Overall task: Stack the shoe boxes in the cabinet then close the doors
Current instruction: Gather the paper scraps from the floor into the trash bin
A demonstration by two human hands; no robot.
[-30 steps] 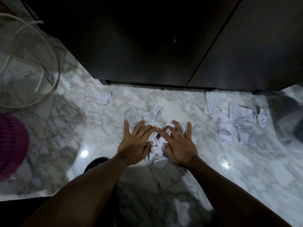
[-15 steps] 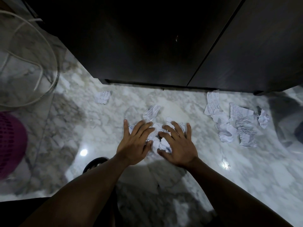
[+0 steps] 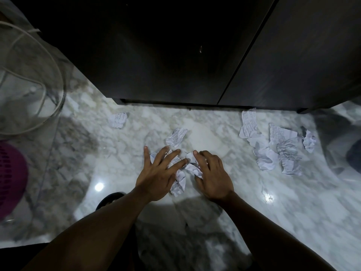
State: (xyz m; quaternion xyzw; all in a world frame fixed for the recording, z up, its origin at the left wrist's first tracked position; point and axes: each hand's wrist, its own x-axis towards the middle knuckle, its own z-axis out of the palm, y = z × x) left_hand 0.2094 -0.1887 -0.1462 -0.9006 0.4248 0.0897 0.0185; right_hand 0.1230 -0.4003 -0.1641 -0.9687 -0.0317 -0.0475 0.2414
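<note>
Shoe boxes: none in view, presumably already behind the doors.
Cabinet [image 3: 195, 89]: dark, at the far side. Left door [image 3: 156, 55] and right door [image 3: 293, 59] look shut and meet at a thin seam. No handle visible.
Working object: a wad of crumpled paper [image 3: 180, 181] on the marble floor [image 3: 214, 132], near centre.
Left hand [image 3: 158, 173]: fingers straight and spread, pressing flat on the wad.
Right hand [image 3: 213, 177]: fingers bent and clawed over the wad's right side, thumb tucked under its edge.
More scraps: one [image 3: 176, 136] just beyond the fingertips, one far left [image 3: 117, 120], a cluster at right [image 3: 273, 149].
Purple basket [image 3: 9, 173] at the left edge.
Handling, as judged: the paper is light, soft, springy and slides on polished stone. Best scooped from both sides and cupped, not pinched.
</note>
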